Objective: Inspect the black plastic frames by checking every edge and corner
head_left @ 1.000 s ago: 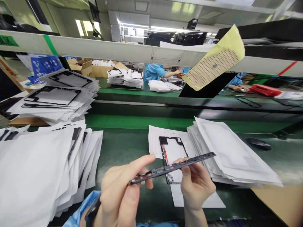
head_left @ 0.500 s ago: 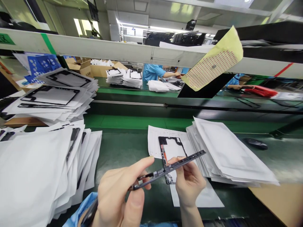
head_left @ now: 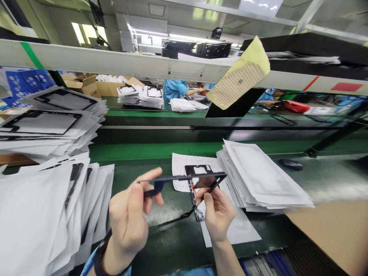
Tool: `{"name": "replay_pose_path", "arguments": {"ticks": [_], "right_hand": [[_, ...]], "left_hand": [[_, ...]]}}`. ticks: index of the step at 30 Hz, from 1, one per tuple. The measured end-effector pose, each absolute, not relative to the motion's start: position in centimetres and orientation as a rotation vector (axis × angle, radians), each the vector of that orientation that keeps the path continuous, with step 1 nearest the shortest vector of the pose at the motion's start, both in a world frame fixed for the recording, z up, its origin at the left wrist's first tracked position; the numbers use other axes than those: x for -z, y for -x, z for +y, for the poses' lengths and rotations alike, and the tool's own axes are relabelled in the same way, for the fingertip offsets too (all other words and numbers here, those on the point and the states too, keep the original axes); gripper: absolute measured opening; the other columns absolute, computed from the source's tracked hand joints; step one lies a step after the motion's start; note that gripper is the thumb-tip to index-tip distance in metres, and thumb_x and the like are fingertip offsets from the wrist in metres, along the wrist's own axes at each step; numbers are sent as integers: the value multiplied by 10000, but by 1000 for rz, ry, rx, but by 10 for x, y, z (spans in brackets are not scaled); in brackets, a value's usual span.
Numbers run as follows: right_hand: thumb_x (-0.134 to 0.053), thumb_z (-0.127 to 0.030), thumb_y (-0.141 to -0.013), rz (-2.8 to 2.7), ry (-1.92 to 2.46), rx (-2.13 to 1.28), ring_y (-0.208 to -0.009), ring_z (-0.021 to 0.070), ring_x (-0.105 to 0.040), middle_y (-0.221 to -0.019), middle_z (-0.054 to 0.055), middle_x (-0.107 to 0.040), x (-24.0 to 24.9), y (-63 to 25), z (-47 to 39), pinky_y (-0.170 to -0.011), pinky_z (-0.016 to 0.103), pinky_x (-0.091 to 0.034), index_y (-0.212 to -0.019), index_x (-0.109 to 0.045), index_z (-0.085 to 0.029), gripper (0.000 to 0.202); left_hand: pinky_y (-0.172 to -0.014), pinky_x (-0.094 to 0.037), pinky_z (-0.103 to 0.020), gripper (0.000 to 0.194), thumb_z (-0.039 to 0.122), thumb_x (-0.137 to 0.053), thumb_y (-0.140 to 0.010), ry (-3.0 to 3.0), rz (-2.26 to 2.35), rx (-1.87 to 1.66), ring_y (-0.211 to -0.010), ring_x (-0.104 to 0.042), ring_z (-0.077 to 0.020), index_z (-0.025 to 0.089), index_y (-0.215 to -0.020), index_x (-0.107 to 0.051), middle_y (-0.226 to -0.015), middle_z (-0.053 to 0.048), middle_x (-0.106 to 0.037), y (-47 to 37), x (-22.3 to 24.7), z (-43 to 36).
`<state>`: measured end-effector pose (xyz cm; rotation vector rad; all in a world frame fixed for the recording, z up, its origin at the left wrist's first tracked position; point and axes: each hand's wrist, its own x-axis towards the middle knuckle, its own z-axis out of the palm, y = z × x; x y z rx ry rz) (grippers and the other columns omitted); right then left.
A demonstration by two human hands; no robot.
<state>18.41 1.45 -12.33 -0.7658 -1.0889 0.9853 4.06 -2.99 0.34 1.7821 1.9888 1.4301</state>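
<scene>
My left hand grips the left end of a thin black rectangular frame, thumb and fingers closed at its corner. My right hand pinches the same frame at its right side. The frame hangs above the table, tilted so that its near bar slopes down to the left and its opening shows. Behind it a second black frame lies flat on white sheets, partly hidden by my right hand and the held frame. A strip of red shows along its left side. A printed sheet lies beneath it.
To the right stands a stack of white sleeves, with a black computer mouse beyond. Stacked white sleeves with black frames fill the left. A yellow sticker sheet hangs from the shelf rail. Across the bench a person in blue works.
The held frame has turned from edge-on to showing its opening, its right end dropping lower relative to the left. Both hands have shifted left in view, and the whole scene has shifted left.
</scene>
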Motion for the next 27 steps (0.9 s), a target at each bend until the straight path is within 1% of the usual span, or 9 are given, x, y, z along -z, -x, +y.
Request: {"name": "replay_pose_path", "arguments": {"ticks": [2,3,4,6,7,9,12,20,27], "right_hand": [[-507,-92,-944,-1125,788,-867,-512,101,-569,-707,21,-640,123,-190,19,-462,201,-507,-991,-648,-162,164],[-514,-61,-926,-1171,770,-783,-530,106,-576,-721,21,-643,121,-194,22,-473,210,-508,-1040,-647,-173,208],[-524,-24,-902,-1240,733,-697,-565,117,-596,-740,24,-650,119,-198,24,-498,226,-518,-1084,-644,-182,269],[-533,54,-842,-1415,616,-540,-666,147,-648,-811,46,-681,111,-204,28,-568,264,-547,-1155,-631,-181,404],[-528,81,-819,-1500,554,-479,-710,161,-667,-858,62,-698,105,-206,29,-590,276,-556,-1188,-621,-172,457],[-510,99,-801,-1607,480,-384,-728,172,-682,-908,80,-717,92,-208,29,-562,272,-550,-1244,-594,-158,519],[-503,65,-820,-1670,500,-337,-671,177,-681,-876,64,-728,76,-210,24,-491,264,-525,-1256,-586,-173,504],[-503,-7,-843,-1750,527,-353,-712,193,-699,-931,63,-735,68,-218,12,-581,313,-579,-1200,-599,-172,405],[-503,-18,-853,-1768,569,-354,-757,196,-703,-944,64,-735,67,-217,7,-614,315,-574,-1199,-588,-170,388]], "left_hand": [[-738,-539,-285,383,220,-379,-994,-1875,2161,-1347,-774,-668,-164,137,-1320,-563,-983,-86,-705,-35,1,-22],[-844,-528,-319,451,196,-436,-965,-1978,2242,-1303,-926,-666,-194,146,-1412,-475,-1122,-106,-673,-34,2,-20],[-940,-495,-358,533,166,-486,-928,-2101,2264,-1265,-1072,-628,-227,156,-1456,-417,-1241,-124,-620,-34,1,-18],[-1039,-429,-409,539,123,-520,-871,-2363,2097,-1210,-1228,-534,-276,156,-1407,-475,-1339,-138,-550,-36,-2,-19],[-1024,-440,-391,477,115,-513,-863,-2447,1970,-1170,-1204,-549,-269,149,-1338,-537,-1285,-130,-584,-38,-4,-20],[-850,-510,-284,357,123,-482,-876,-2472,1787,-1099,-951,-647,-187,147,-1212,-598,-1025,-78,-669,-43,-9,-25],[-577,-461,-213,297,173,-458,-897,-2403,1768,-1134,-611,-586,-105,162,-1154,-606,-759,-13,-625,-47,-12,-32],[-655,-482,-252,341,265,-452,-897,-2426,1924,-1251,-678,-593,-140,184,-1168,-641,-823,-31,-651,-51,-13,-44],[-578,-491,-256,320,418,-562,-885,-2455,2006,-1306,-596,-596,-144,162,-1053,-655,-740,-41,-650,-63,-15,-37]]}}
